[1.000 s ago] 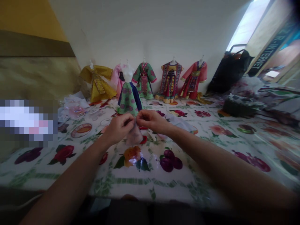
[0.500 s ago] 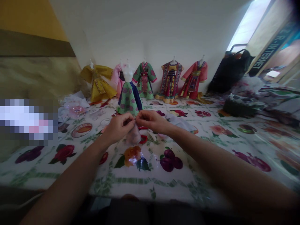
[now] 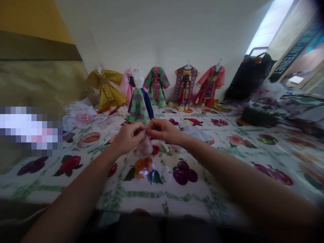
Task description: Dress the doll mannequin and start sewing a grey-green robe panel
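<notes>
Prob. doll dress (image 3: pixel 144 146) between hands (image 3: pixel 129 137) (image 3: pixel 162 131)

Left hand (image 3: pixel 129 137): pinching the top of a sheer pale pink doll garment (image 3: pixel 144 147)
Right hand (image 3: pixel 162 131): pinching the same top edge
Landmark: green floral doll dress (image 3: pixel 139 107) on a white mannequin, just behind both hands
Under the hands: glossy fruit-print tablecloth (image 3: pixel 154 199)

Glossy plastic-coated tablecloth (image 3: pixel 199 202), with matt and satiny fabrics above

Sheer pale fabric (image 3: pixel 145 147) at near centre; matt woven cloth on the green doll dress (image 3: pixel 140 109); smooth plastic on the white dress form (image 3: pixel 138 81); lustrous satin on the far-left gold gown (image 3: pixel 107 91); smooth matt paint on the far wall (image 3: pixel 162 37).
</notes>
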### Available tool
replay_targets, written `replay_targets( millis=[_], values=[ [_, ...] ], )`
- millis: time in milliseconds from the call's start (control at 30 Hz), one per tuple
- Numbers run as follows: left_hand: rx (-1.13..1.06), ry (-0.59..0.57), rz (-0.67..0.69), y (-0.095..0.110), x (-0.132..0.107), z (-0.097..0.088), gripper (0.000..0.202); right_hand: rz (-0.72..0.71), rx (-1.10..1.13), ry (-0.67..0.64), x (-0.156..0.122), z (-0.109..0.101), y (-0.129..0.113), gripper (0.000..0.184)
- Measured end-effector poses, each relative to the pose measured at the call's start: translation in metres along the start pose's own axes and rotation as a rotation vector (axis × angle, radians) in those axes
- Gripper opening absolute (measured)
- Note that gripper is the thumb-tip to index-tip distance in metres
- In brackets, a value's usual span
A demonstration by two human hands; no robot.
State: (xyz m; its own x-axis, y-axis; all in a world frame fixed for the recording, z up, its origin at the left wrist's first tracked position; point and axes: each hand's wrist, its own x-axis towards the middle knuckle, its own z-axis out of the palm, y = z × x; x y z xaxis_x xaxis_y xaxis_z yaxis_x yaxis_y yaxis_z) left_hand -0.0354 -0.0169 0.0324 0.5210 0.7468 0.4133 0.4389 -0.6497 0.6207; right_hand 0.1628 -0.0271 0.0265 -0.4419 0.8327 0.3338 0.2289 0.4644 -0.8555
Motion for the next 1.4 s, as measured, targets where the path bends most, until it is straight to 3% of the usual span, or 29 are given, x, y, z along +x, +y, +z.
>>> replay_targets(
  millis=[200, 1033, 1400],
  values=[
    [0.011, -0.017, 0.004, 0.000, 0.000, 0.001, 0.015, -0.044, -0.068, 0.045, 0.000, 0.002, 0.001, 0.008],
    [-0.052, -0.011, -0.001, 0.000, 0.000, 0.002, 0.015, 0.027, 0.121, 0.009, 0.001, -0.003, 0.000, 0.009],
    [-0.184, 0.100, -0.085, 0.003, 0.002, -0.006, 0.013, 0.031, 0.072, 0.119, 0.002, -0.020, -0.006, 0.007]
  ],
)
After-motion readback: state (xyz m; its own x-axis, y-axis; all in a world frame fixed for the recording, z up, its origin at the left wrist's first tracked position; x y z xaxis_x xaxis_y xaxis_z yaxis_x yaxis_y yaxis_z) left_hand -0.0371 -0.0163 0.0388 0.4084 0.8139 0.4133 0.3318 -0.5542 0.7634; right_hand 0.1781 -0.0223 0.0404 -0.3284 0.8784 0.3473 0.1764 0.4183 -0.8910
